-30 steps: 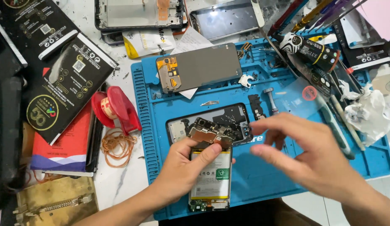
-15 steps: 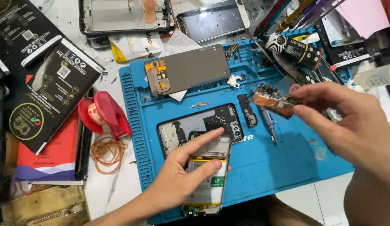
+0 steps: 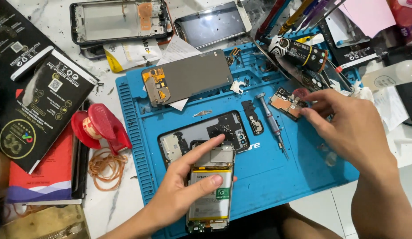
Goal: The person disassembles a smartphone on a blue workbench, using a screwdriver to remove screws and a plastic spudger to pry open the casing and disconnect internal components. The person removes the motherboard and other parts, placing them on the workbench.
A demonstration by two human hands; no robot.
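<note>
Covering much of the cluttered white table (image 3: 104, 212) is a blue repair mat (image 3: 303, 177), where an opened phone (image 3: 211, 194) lies face down near the front edge, its battery exposed. Beside it on the mat sits a black phone back cover (image 3: 201, 132), and farther back a grey screen panel (image 3: 188, 77) rests at a slant. The left hand (image 3: 181, 194) lies flat over the opened phone, fingers spread, index finger on the metal shield and thumb on the battery, pressing rather than gripping. The right hand (image 3: 352, 128) hovers over the mat's right side, thumb and fingertips pinched on a small circuit board (image 3: 288, 102) just above the mat. A red tape dispenser (image 3: 100, 126) stands off the mat's left edge, with rubber bands (image 3: 106, 166) beside it. A thin screwdriver (image 3: 271, 124) lies between the back cover and the circuit board.
</note>
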